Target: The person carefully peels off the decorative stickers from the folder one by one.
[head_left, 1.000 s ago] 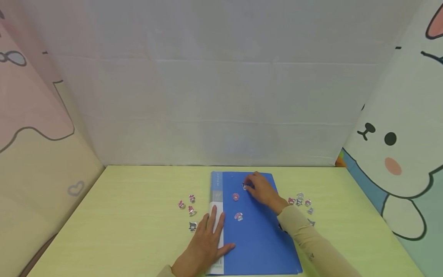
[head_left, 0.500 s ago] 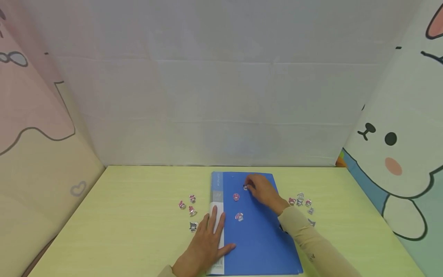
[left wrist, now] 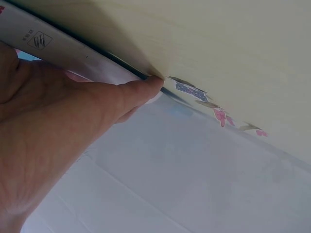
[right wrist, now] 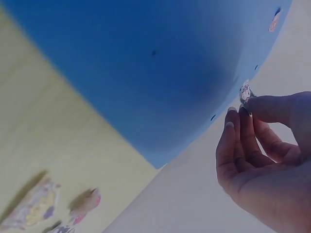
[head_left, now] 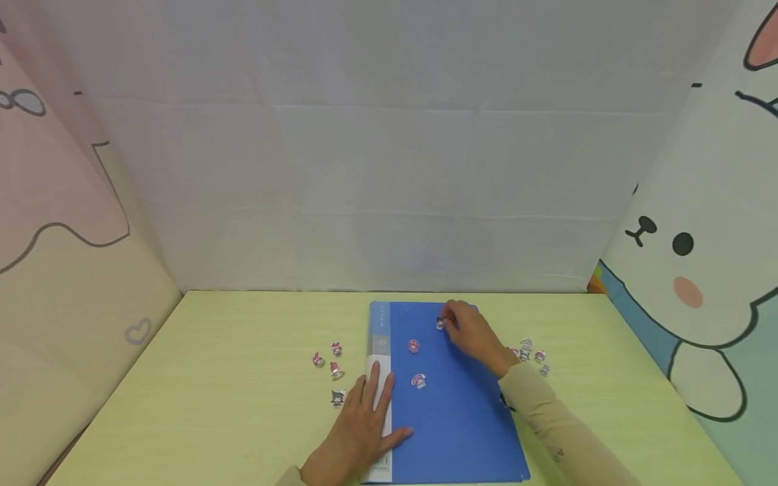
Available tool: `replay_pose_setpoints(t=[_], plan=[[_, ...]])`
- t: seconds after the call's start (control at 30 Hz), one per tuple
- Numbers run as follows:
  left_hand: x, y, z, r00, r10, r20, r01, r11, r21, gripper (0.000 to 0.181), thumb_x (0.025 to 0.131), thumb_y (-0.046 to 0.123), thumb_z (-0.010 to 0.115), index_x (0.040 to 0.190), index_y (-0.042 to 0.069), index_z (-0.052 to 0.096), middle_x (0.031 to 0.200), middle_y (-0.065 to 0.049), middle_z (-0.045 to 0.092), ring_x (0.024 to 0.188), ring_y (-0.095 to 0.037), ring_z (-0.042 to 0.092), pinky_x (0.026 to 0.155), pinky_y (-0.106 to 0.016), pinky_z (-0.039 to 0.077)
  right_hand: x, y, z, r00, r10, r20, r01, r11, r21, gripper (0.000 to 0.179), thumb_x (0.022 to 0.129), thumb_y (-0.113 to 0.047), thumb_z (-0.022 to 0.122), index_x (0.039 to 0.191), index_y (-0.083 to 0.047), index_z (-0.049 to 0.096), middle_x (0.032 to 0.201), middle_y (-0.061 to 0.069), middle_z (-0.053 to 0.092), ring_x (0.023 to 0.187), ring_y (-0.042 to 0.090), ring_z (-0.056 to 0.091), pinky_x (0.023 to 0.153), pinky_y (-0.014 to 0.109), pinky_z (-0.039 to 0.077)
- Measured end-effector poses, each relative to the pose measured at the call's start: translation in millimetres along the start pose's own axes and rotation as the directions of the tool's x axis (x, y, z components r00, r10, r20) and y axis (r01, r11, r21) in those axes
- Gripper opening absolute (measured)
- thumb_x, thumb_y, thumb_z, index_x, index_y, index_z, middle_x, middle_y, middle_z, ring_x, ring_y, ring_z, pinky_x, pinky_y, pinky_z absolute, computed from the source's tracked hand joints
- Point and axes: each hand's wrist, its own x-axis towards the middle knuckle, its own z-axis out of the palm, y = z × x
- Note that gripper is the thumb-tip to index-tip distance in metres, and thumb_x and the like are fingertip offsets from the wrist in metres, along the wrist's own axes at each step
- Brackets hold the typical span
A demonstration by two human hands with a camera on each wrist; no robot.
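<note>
A blue folder [head_left: 456,432] lies on the table, its spine strip on the left. My left hand [head_left: 358,428] rests with spread fingers on the spine, the thumb reaching onto the blue cover. Near the folder's far right corner, my right hand [head_left: 477,335] pinches a small cartoon sticker [head_left: 440,324] with a dark top between thumb and fingertips. The right wrist view has this sticker [right wrist: 246,91] at the tip of the thumb, close to the cover. Two pink cartoon stickers, an upper one [head_left: 413,346] and a lower one [head_left: 419,381], lie on the cover.
Left of the folder are several loose stickers, among them a dark one [head_left: 338,398] beside my left fingers and a pink one [head_left: 318,360]. Another group of stickers [head_left: 526,352] lies to the right, partly behind my right forearm. A white cloth [head_left: 389,169] hangs behind the table.
My right hand has shifted slightly right and away, carrying the dark-topped sticker toward the folder's far right corner. The left hand has stayed in place.
</note>
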Motion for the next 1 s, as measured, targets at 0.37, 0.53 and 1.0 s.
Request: replay_pose_setpoints(t=[0.37, 0.53, 1.0], plan=[[-1.0, -2.1, 5.3, 1.000, 0.007, -0.025, -0.007, 1.000, -0.018, 0.090, 0.099, 0.075, 0.037, 0.154, 0.004, 0.041, 0.157, -0.026, 0.037, 0.132, -0.042, 0.049, 0.108, -0.050, 0.045, -5.9, 13, -11, 1.000, 0.009, -0.009, -0.009, 1.000, 0.002, 0.009, 0.090, 0.009, 0.066, 0.097, 0.003, 0.064, 0.088, 0.012, 0.064, 0.082, 0.026, 0.062, 0.075, 0.044, 0.054], [0.7, -1.7, 2.2, 1.000, -0.005, 0.022, 0.006, 0.999, -0.048, 0.090, 0.098, 0.075, 0.038, 0.155, 0.004, 0.041, 0.159, -0.025, 0.034, 0.135, -0.043, 0.048, 0.109, -0.051, 0.044, -9.9, 19, -17, 0.999, 0.043, -0.014, -0.043, 0.999, 0.001, 0.009, 0.090, 0.008, 0.066, 0.096, 0.002, 0.064, 0.089, 0.011, 0.064, 0.084, 0.026, 0.062, 0.076, 0.045, 0.053], [0.4, -0.4, -1.0, 0.999, -0.016, 0.041, 0.018, 0.998, -0.055, 0.090, 0.098, 0.073, 0.044, 0.155, 0.004, 0.041, 0.160, -0.025, 0.034, 0.135, -0.042, 0.048, 0.110, -0.051, 0.043, -22.1, 39, -33, 0.998, 0.065, -0.026, -0.065, 0.998, -0.007, 0.006, 0.091, 0.006, 0.065, 0.096, 0.004, 0.063, 0.088, 0.011, 0.064, 0.084, 0.026, 0.063, 0.076, 0.045, 0.055]])
